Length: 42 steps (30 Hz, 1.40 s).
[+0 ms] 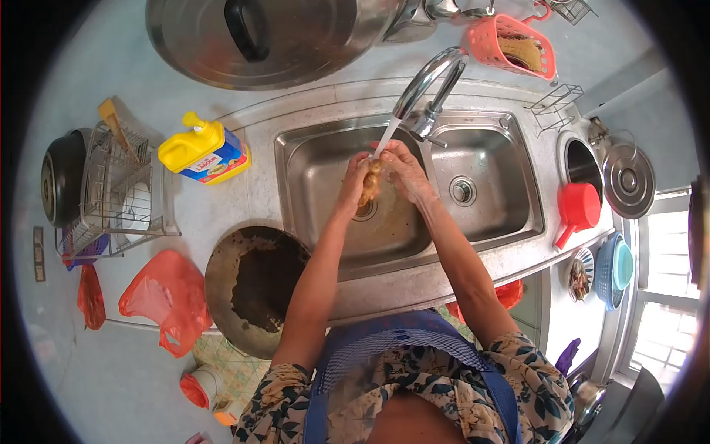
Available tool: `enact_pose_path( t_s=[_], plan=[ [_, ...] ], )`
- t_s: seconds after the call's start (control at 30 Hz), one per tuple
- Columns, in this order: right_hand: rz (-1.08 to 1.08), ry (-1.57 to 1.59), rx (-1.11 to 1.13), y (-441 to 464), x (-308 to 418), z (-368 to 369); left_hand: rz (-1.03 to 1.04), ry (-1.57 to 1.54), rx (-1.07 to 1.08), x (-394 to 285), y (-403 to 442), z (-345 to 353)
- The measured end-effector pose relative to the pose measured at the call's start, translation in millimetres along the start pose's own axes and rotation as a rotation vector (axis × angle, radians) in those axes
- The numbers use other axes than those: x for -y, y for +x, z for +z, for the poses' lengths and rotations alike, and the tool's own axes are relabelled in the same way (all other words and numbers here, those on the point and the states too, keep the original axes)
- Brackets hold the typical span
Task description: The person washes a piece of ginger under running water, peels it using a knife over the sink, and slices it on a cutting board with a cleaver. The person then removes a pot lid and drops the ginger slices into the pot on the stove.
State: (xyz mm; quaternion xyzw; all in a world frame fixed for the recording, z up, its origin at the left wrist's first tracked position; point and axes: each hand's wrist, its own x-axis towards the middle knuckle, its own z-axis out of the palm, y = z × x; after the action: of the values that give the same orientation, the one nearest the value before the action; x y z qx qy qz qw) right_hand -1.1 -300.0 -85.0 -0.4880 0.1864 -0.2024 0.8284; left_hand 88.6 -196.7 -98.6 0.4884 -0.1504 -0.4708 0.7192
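A knobby tan root that looks like ginger (370, 183) is in my hands above the left basin (310, 159) of the steel sink. My left hand (353, 186) grips it along its left side, fingers closed. At its upper end, the curled fingers of my right hand (404, 172) close on it from the right. Water runs from the curved chrome faucet (433, 78) onto the root and my fingers. Below the root, the drain (364, 211) is partly hidden. Some brownish bits lie on the basin floor.
A yellow detergent jug (203, 152) and a wire dish rack (122, 189) stand left. A blackened wok (248, 296) and a red plastic bag (168, 296) lie along the front edge. Right of the second basin (492, 166) sits a red dipper (579, 207); behind is a large lid (296, 52).
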Motion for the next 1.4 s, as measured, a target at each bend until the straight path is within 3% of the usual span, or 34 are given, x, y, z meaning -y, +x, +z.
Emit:
enact_pose_path(
  t_s=[0.1,0.2,0.3,0.4,0.47,0.6,0.7,0.9,1.0,1.1,1.2,1.3,1.4],
  plan=[
    [0.043,0.094,-0.043,-5.3,-2.0,-11.4,-0.03,0.003,0.157,-11.0,-4.0,-7.9],
    [0.053,0.071,-0.102,-7.7,-2.6,-12.0,0.205,0.343,0.09,-16.3,-3.9,5.6],
    [-0.011,-0.084,-0.19,-11.4,-6.4,-2.1,0.288,0.672,0.057,-27.3,-8.6,22.7],
    [-0.052,-0.293,-0.19,-8.4,-22.8,-10.2,0.315,0.595,-0.04,-25.3,1.7,24.6],
    [-0.096,-0.328,-0.091,3.4,-32.7,-25.1,0.227,0.476,-0.124,-15.9,15.9,22.3],
    [0.014,-0.198,0.064,-3.3,-9.1,-12.7,-0.121,0.208,-0.087,-24.7,14.8,13.9],
    [0.222,0.175,0.045,-6.0,-2.5,-12.3,-0.041,0.177,-0.013,-28.6,7.9,14.1],
    [0.335,0.324,0.053,-5.0,-3.3,-3.3,0.116,0.099,0.109,-19.2,6.8,11.5],
    [0.141,0.164,0.006,-4.4,-15.4,0.6,0.086,0.166,-0.106,-14.5,7.7,12.7],
    [0.056,-0.328,-0.094,-1.7,-17.8,-0.3,0.119,0.131,-0.215,-7.5,10.7,16.7],
    [-0.154,-0.541,-0.019,-6.7,-10.1,-1.3,-0.141,0.056,-0.139,-21.0,7.3,12.4],
    [-0.016,-0.094,-0.186,-14.9,8.7,19.1,-0.001,0.055,-0.094,-34.9,-2.6,22.3],
    [-0.094,-0.173,-0.136,-10.7,1.5,0.7,0.294,0.196,-0.027,-25.6,3.8,10.6]
  ],
)
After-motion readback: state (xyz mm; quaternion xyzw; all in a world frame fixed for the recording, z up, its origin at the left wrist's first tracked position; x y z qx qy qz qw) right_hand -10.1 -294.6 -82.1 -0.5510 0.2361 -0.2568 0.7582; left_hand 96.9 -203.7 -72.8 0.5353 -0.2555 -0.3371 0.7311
